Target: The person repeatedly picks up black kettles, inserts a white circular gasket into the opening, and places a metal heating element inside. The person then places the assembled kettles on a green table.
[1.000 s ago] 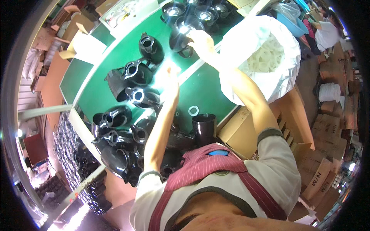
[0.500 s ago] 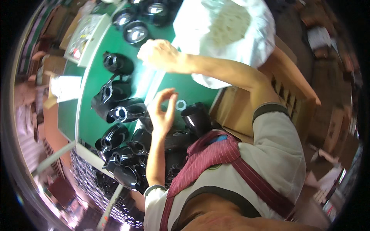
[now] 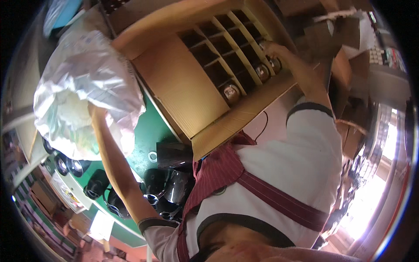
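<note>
My left hand [image 3: 97, 111] reaches into the mouth of a white plastic bag [image 3: 104, 74] at the left, and its fingers are hidden in there. Further right, my right hand [image 3: 273, 50] is down in a divided cardboard box [image 3: 183, 83], at a compartment by its far right side. Its fingers are curled at that cell; what they grip is too small and blurred to tell. Several shiny rounded pieces sit in compartments along the near right row, one of them a brownish, glossy piece [image 3: 231, 92]. A cardboard flap covers the left part of the box.
Glossy black jug-like vessels [image 3: 176, 185] with handles crowd the green table [image 3: 148, 126] below the bag. A pale ring [image 3: 152, 156] lies beside them. More dark vessels [image 3: 70, 166] stand at the left. Cartons are stacked at the right.
My view has swung right, bringing the box to the middle. My right hand has gone from above the table into the box; my left hand has moved from the vessels into the bag.
</note>
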Action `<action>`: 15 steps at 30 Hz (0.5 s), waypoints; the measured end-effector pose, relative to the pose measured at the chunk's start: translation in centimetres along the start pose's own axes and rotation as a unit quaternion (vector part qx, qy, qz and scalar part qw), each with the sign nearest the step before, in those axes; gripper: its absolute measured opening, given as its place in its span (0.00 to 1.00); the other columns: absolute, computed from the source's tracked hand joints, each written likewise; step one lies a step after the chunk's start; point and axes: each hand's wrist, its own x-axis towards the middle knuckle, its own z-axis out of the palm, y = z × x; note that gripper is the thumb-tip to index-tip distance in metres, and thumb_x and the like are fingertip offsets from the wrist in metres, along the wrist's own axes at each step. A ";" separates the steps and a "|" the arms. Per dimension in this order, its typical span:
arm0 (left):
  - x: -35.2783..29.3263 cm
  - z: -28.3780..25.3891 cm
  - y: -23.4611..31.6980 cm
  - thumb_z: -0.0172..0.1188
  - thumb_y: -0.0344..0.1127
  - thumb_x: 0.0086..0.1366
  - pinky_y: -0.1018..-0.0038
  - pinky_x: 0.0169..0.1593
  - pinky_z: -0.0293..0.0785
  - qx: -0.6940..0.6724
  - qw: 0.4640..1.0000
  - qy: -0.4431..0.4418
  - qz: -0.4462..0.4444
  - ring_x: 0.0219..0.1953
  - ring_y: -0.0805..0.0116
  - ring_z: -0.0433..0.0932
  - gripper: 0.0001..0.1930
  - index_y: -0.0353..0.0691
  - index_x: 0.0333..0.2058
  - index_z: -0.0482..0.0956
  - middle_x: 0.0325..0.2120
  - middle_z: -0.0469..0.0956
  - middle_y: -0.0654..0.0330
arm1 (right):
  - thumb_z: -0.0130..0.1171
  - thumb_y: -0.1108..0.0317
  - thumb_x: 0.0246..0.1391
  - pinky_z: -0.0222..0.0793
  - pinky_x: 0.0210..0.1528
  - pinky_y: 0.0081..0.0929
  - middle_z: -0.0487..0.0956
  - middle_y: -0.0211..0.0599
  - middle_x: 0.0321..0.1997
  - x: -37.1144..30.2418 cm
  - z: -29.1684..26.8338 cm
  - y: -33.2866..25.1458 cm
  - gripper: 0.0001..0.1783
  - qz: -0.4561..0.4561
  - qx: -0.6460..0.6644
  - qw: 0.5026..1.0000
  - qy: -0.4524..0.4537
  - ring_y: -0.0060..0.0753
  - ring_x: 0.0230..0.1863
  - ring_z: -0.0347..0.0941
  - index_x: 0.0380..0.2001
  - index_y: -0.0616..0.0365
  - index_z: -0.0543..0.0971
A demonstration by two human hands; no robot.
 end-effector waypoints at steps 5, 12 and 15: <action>1.9 -1.7 -12.5 0.56 0.34 0.64 0.64 0.50 0.75 -0.101 0.987 -0.072 0.103 0.49 0.52 0.79 0.18 0.30 0.50 0.77 0.47 0.80 0.47 | 0.57 0.66 0.64 0.75 0.46 0.45 0.74 0.54 0.54 7.8 4.8 6.7 0.28 0.040 0.011 0.998 0.044 0.50 0.47 0.73 0.63 0.63 0.63; -5.5 -3.9 0.9 0.52 0.33 0.61 0.54 0.47 0.75 0.173 0.981 0.084 0.002 0.43 0.37 0.80 0.13 0.28 0.34 0.80 0.36 0.81 0.35 | 0.64 0.61 0.60 0.47 0.76 0.49 0.46 0.46 0.77 14.0 6.9 8.4 0.47 -0.084 0.147 0.980 0.104 0.54 0.76 0.41 0.73 0.56 0.49; -7.8 -5.8 3.9 0.53 0.36 0.62 0.56 0.48 0.76 0.264 0.954 0.140 0.003 0.42 0.39 0.81 0.14 0.34 0.37 0.83 0.37 0.83 0.41 | 0.66 0.64 0.56 0.42 0.78 0.46 0.48 0.47 0.77 16.4 7.6 9.6 0.46 -0.104 -0.043 0.986 0.123 0.53 0.77 0.43 0.73 0.55 0.52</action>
